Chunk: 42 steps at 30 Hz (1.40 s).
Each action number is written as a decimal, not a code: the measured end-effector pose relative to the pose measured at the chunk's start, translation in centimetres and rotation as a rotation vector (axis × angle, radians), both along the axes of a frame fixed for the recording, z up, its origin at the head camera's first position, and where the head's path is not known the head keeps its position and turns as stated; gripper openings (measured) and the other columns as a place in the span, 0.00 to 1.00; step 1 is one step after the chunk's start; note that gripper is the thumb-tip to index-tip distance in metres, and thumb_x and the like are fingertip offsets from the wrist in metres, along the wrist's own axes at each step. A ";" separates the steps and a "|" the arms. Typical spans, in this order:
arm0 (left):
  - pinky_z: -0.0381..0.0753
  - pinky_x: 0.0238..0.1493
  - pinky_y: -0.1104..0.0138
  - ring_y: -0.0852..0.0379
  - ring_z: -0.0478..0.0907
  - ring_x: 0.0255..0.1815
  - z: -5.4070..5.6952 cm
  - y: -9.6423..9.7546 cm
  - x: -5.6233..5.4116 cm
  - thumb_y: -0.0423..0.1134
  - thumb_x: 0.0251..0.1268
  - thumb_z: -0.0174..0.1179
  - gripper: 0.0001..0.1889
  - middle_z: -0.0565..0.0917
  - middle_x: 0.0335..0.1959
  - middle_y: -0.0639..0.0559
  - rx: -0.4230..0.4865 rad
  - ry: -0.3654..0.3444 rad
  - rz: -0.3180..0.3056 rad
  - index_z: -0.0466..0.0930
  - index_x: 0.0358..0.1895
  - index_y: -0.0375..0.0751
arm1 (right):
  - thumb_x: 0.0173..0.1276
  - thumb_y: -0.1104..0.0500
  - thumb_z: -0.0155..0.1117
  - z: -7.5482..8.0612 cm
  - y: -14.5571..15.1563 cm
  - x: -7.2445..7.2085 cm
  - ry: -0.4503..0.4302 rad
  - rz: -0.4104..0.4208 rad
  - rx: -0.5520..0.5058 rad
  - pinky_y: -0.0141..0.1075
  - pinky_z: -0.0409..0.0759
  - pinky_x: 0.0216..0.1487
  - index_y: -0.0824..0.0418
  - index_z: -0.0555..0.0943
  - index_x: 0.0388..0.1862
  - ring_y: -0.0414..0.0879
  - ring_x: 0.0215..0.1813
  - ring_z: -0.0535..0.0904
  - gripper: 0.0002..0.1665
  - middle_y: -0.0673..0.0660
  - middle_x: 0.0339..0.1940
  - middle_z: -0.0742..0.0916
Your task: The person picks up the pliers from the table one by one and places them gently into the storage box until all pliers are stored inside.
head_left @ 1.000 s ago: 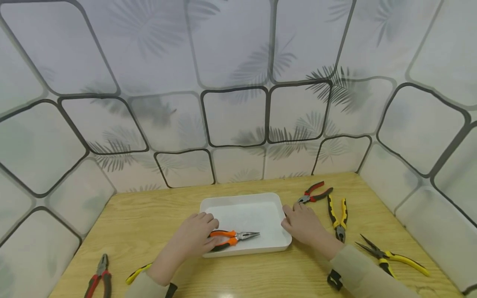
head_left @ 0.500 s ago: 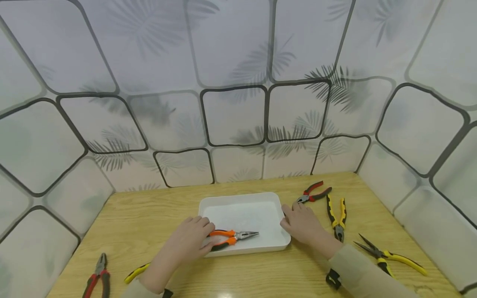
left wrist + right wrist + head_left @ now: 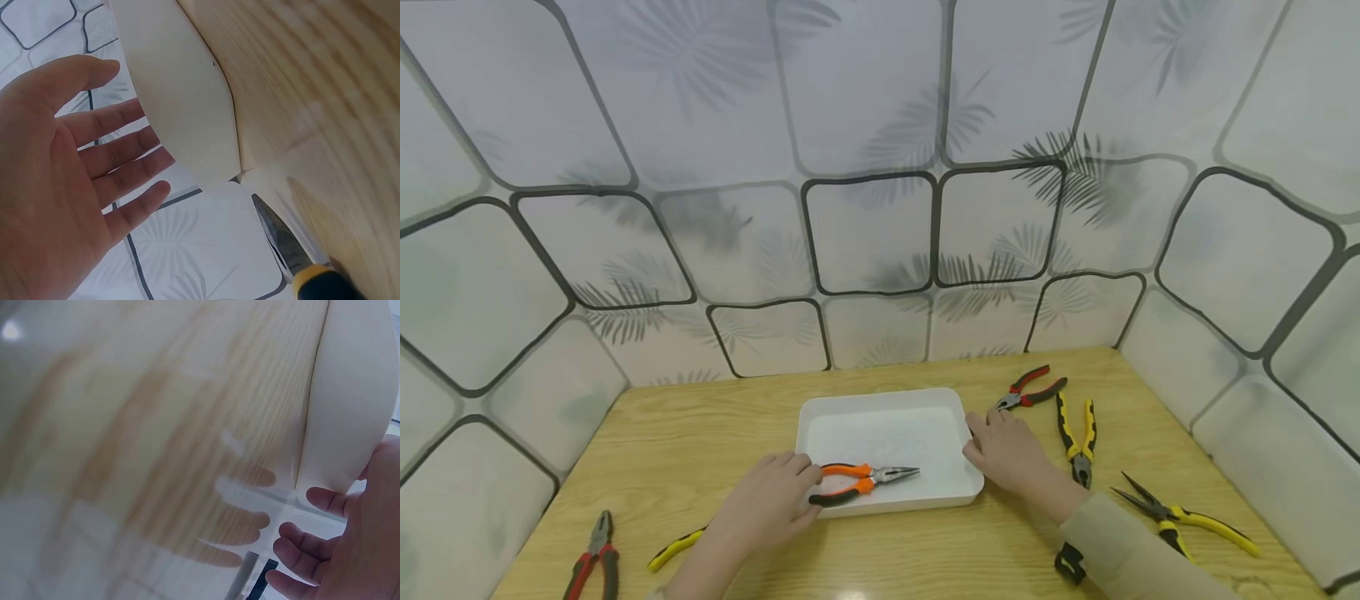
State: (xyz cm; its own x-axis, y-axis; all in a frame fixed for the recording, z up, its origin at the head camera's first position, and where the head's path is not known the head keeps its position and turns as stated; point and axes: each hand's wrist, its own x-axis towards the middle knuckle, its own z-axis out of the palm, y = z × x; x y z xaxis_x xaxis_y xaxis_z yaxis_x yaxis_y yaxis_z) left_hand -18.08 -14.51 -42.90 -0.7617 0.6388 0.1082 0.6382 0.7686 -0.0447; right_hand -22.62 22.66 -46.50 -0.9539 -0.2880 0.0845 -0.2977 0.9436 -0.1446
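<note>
Left hand (image 3: pixel 771 496): fingers relaxed and spread, thumb free, nothing held; its fingertips lie at one end of the shallow white rectangular tray (image 3: pixel 925 429). Right hand (image 3: pixel 1011 454): fingers loosely bent at the opposite end wall, not wrapped round it; whether the thumb presses cannot be told.

The long-nose pliers with orange-and-black handles and grey metal jaws (image 3: pixel 863 485) lie inside the tray, handle ends just beside the left fingertips, nose pointing toward the right hand. Whether the lower handle bears on the rim cannot be determined.

Risks, in the inspector's judgement: with fingertip contact only, a lift could slip at either end and tip the tray, sending the loose pliers sliding. Uneven pressure between the hands could skew the tray on the pale wood-grain table (image 3: pixel 887 554). The left fingers, if raised carelessly, could catch the nearby handle and drag it out of line.

Outward movement of the right hand could knock the red-and-black pliers (image 3: pixel 1021 398) just beyond its fingers, or the yellow-and-black pliers (image 3: pixel 1079 454) to its outer side. On the other side, the left forearm partly covers a yellow-and-black handle (image 3: pixel 673 550); a backward sweep could shift it
</note>
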 end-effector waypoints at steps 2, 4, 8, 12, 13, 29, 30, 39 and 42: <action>0.82 0.51 0.57 0.58 0.79 0.42 0.0 -0.2 0.3 0.50 0.65 0.71 0.12 0.81 0.39 0.60 -0.001 0.019 -0.004 0.84 0.44 0.50 | 0.73 0.55 0.55 0.0 0.0 0.0 -0.001 -0.003 0.002 0.49 0.73 0.37 0.58 0.74 0.42 0.53 0.36 0.70 0.07 0.59 0.33 0.77; 0.82 0.50 0.58 0.59 0.78 0.41 0.0 -0.3 0.6 0.50 0.66 0.71 0.12 0.81 0.39 0.60 0.003 0.030 -0.006 0.83 0.44 0.50 | 0.73 0.55 0.55 0.1 0.0 0.0 -0.004 -0.006 0.004 0.49 0.73 0.37 0.57 0.74 0.41 0.53 0.36 0.70 0.07 0.59 0.33 0.77; 0.82 0.50 0.57 0.59 0.78 0.42 0.1 -0.7 1.3 0.50 0.66 0.72 0.13 0.82 0.40 0.59 0.018 0.030 0.014 0.83 0.45 0.48 | 0.73 0.55 0.55 0.1 0.0 0.0 -0.005 -0.009 0.005 0.49 0.73 0.38 0.57 0.74 0.40 0.53 0.36 0.70 0.06 0.59 0.33 0.76; 0.83 0.51 0.54 0.56 0.80 0.45 0.2 -1.0 1.9 0.49 0.64 0.73 0.14 0.82 0.41 0.58 0.020 0.036 0.038 0.83 0.45 0.48 | 0.73 0.55 0.56 0.1 0.0 0.0 -0.001 -0.008 -0.001 0.48 0.72 0.37 0.57 0.75 0.41 0.52 0.36 0.70 0.06 0.58 0.33 0.76; 0.83 0.51 0.54 0.56 0.81 0.45 0.2 -1.1 2.0 0.49 0.63 0.73 0.14 0.82 0.41 0.58 0.021 0.041 0.043 0.83 0.45 0.48 | 0.74 0.55 0.56 0.1 0.0 0.0 -0.001 -0.006 -0.003 0.48 0.72 0.37 0.58 0.75 0.42 0.52 0.36 0.69 0.06 0.58 0.32 0.76; 0.84 0.57 0.53 0.54 0.83 0.50 -0.1 -2.9 3.4 0.47 0.65 0.72 0.13 0.84 0.44 0.57 0.065 -0.011 0.130 0.84 0.46 0.48 | 0.74 0.56 0.56 0.0 0.0 0.1 0.007 0.001 -0.006 0.47 0.71 0.35 0.58 0.74 0.40 0.52 0.34 0.69 0.06 0.58 0.31 0.75; 0.84 0.57 0.53 0.53 0.83 0.50 -0.2 -3.0 3.4 0.47 0.64 0.73 0.13 0.84 0.45 0.57 0.069 -0.007 0.130 0.84 0.46 0.48 | 0.74 0.56 0.56 0.0 0.0 0.1 0.008 0.001 -0.008 0.47 0.70 0.35 0.58 0.74 0.40 0.52 0.34 0.68 0.06 0.58 0.31 0.75; 0.84 0.57 0.51 0.50 0.85 0.53 -0.3 -4.4 3.9 0.49 0.64 0.73 0.15 0.87 0.49 0.53 0.064 -0.033 0.183 0.85 0.47 0.47 | 0.74 0.56 0.56 0.0 0.0 0.1 -0.001 0.001 -0.021 0.46 0.69 0.35 0.58 0.74 0.41 0.52 0.34 0.67 0.06 0.58 0.31 0.75; 0.84 0.58 0.50 0.50 0.85 0.53 -0.4 -4.8 3.9 0.50 0.65 0.73 0.15 0.87 0.48 0.54 0.061 -0.074 0.229 0.85 0.48 0.48 | 0.74 0.56 0.56 0.0 0.0 0.1 0.000 0.001 -0.017 0.46 0.69 0.35 0.58 0.74 0.40 0.52 0.34 0.67 0.06 0.58 0.31 0.75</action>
State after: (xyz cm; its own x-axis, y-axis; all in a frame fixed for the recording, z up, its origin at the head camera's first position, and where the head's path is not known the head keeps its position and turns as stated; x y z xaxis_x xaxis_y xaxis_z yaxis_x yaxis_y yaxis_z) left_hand -14.14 -19.36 -43.32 -0.8931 0.4427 0.0796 0.4470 0.8933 0.0470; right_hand -22.53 22.65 -46.46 -0.9536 -0.2877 0.0890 -0.2988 0.9407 -0.1607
